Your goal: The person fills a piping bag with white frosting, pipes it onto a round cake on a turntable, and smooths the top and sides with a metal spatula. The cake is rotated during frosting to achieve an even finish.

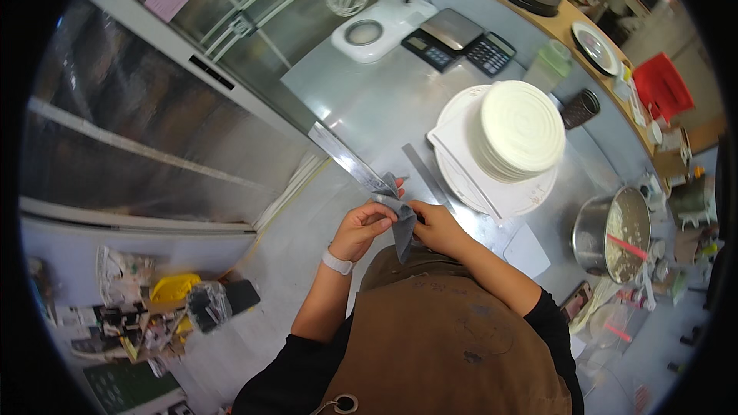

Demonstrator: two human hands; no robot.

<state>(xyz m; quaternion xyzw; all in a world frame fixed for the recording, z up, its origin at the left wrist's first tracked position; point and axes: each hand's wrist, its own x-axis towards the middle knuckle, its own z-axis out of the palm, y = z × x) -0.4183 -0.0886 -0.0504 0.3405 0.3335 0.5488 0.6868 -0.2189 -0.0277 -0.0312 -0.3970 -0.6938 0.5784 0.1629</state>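
My left hand [369, 225] pinches a grey cloth [402, 213] that is folded around one end of a long metal spatula or knife [346, 157]. On the other side my right hand [433, 226] grips the cloth, and perhaps the tool's covered end, which I cannot see. The bare blade points up and to the left. Right of the hands, a round cake [522, 129] covered in ridged pale cream stands on a white turntable [461, 190]. A flat metal strip [426, 176] lies on the steel table between the hands and the turntable.
A white stand mixer [369, 34] with a whisk, a digital scale [432, 49] and a calculator [490, 53] stand at the back. At right are a white scraper [527, 252], a steel bowl [588, 236] holding cream and a red-handled tool, and a phone [576, 301].
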